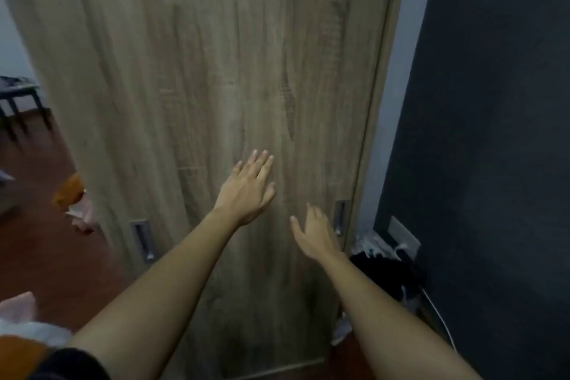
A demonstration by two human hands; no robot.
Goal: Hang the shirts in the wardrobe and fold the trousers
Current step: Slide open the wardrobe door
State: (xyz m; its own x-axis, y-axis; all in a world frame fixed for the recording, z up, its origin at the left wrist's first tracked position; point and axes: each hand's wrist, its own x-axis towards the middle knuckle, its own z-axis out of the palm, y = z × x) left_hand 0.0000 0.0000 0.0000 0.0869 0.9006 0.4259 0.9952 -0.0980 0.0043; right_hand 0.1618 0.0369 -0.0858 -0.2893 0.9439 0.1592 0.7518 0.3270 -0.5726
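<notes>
A tall wood-grain wardrobe door (200, 71) fills the middle of the head view, closed. It has a recessed metal handle at its lower left (142, 239) and another at its lower right (340, 216). My left hand (248, 191) lies with straight fingers flat against the door panel. My right hand (314, 233) is open, fingers extended, just left of the right handle; whether it touches the door I cannot tell. Neither hand holds anything. No shirt or trousers are in either hand.
A dark wall (493, 133) stands close on the right, with a socket and white cable (404, 241) low down. Dark clothing (385, 271) lies on the floor by the wardrobe's right corner. Orange and pink fabric (72, 197) lies on the red-brown floor at left.
</notes>
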